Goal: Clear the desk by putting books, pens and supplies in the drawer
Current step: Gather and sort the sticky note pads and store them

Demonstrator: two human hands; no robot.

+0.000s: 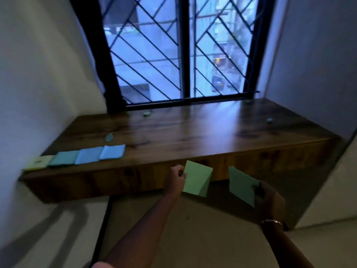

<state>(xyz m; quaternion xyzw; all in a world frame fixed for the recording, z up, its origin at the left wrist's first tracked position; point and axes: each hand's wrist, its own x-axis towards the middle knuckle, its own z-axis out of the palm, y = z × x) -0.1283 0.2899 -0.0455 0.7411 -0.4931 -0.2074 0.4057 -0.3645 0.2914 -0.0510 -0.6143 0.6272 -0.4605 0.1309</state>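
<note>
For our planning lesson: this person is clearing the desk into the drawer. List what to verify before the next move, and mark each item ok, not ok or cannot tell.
1. Left hand grips a green pad: ok.
2. Right hand grips a second green pad: ok.
3. Drawer open to take them: not ok; none shows open along the desk front.
4. A hand free to pull a drawer: not ok; both are full.
5. Desk top cleared: not ok; a row of pads and small bits lie on it.
6. What the small bits are: cannot tell; blurred.
</note>
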